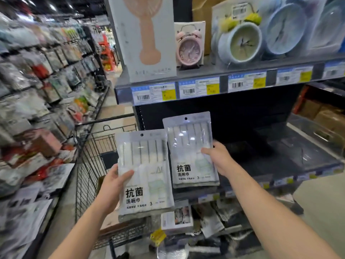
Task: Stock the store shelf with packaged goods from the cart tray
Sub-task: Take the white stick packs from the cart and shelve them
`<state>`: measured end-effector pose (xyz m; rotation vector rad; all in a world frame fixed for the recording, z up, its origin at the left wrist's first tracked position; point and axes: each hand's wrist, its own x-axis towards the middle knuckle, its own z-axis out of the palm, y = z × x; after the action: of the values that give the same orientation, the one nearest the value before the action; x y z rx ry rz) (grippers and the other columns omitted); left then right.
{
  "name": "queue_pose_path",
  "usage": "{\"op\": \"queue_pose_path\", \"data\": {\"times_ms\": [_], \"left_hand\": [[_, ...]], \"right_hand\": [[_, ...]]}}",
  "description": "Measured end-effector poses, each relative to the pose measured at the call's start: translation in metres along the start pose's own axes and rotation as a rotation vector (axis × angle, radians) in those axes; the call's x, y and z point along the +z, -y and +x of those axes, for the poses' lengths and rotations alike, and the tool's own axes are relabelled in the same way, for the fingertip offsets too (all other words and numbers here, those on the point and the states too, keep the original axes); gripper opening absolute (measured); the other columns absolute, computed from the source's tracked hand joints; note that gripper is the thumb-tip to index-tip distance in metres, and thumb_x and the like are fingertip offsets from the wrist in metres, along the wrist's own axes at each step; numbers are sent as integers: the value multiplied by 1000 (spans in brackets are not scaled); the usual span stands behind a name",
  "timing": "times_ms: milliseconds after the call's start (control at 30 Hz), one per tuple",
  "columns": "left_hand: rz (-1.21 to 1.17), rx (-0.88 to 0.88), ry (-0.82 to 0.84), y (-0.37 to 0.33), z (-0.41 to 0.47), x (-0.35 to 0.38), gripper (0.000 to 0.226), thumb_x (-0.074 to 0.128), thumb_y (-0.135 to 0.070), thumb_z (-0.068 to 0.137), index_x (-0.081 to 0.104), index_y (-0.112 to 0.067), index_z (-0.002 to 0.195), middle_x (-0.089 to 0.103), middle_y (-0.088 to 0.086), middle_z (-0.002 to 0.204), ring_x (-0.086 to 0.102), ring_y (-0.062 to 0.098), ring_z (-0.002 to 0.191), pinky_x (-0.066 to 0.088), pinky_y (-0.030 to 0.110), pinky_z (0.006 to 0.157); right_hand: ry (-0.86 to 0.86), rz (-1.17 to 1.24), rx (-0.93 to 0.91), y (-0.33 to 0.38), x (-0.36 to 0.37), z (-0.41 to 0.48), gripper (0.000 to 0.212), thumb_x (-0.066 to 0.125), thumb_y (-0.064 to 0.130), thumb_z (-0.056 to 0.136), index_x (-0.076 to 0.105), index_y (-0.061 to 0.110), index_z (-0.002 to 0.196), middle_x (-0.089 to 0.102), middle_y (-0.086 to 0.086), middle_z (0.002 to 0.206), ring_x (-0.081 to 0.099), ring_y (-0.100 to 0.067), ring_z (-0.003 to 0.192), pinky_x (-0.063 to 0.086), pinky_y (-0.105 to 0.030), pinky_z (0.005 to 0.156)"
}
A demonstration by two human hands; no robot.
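Dishcloth packs, two, held upright side by side in front of the dark lower shelf [280,156]. The left hand [112,186] grips the near pack [145,165] by its left edge, thumb across the front. The right hand [219,158] pinches the far pack [190,146] by its right edge. A wire cart [91,157] stands at left, with alarm clocks [188,47] on the shelf above.

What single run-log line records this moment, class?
left hand: grips near pack | right hand: grips far pack before dark shelf | stage: both packs in hand
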<state>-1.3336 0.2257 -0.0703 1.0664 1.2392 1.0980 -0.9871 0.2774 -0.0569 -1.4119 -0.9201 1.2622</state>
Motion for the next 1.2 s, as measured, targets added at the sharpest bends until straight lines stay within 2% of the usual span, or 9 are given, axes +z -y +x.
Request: {"op": "queue_pose_path", "data": {"times_ms": [100,267,567,767,867,967,1033,1100,1200], "left_hand": [[7,-13,-14,-1,22,0,26,63,-5,99,58,-24,115,80,3,103,79,10,78,60,21,56],[-31,-43,8,-1,44,7,42,69,-17,96,54,-18,136,74,19,120,76,42,100,64,55,76],[-99,-46,-65,-1,52,46,46,70,-14,94,53,-18,137,74,16,121,76,41,99,64,54,78],[-135,-7,-93,-2,49,81,47,70,-11,95,44,-25,131,68,8,123,79,13,85,60,21,61],[-153,-2,-107,-2,52,99,61,77,-17,91,42,-19,140,67,10,132,77,15,99,61,24,72],[-201,-20,-108,-4,55,118,70,81,-18,86,43,-19,145,67,15,135,76,29,106,64,41,82],[-182,-14,-106,-8,54,132,87,89,-30,74,43,-22,148,64,15,139,74,32,111,60,52,95],[-173,17,-126,-1,63,140,109,98,-45,57,43,-28,150,63,13,141,71,34,118,53,60,104],[-77,25,-148,6,72,151,100,95,-52,65,45,-28,149,67,6,136,69,28,121,52,53,108]], "right_hand": [[1,-41,9,-5,8,28,45,69,-2,88,62,13,130,73,-9,114,72,-29,104,57,-51,94],[37,-57,98,-23,16,52,40,66,-2,89,59,24,118,71,-8,117,70,-29,107,56,-53,96],[78,-116,208,-54,18,81,63,59,-5,89,45,15,148,57,-8,140,55,-26,129,42,-48,112],[128,-201,150,-36,20,83,71,52,-1,91,35,30,153,56,-1,140,58,-24,122,52,-46,101],[122,-185,79,-28,19,78,75,49,0,95,28,36,157,49,7,142,60,-21,117,54,-40,97],[79,-104,-14,-22,14,74,44,55,16,100,51,29,142,56,6,136,60,-18,115,53,-38,97],[72,14,1,-14,10,69,19,49,17,102,65,23,109,67,2,115,63,-18,104,52,-34,87],[73,71,9,-12,4,66,28,43,14,101,58,18,77,67,0,88,61,-19,86,48,-32,74],[113,-5,-25,-19,-1,67,15,53,12,100,66,20,97,71,1,94,66,-16,90,49,-28,74]]}}
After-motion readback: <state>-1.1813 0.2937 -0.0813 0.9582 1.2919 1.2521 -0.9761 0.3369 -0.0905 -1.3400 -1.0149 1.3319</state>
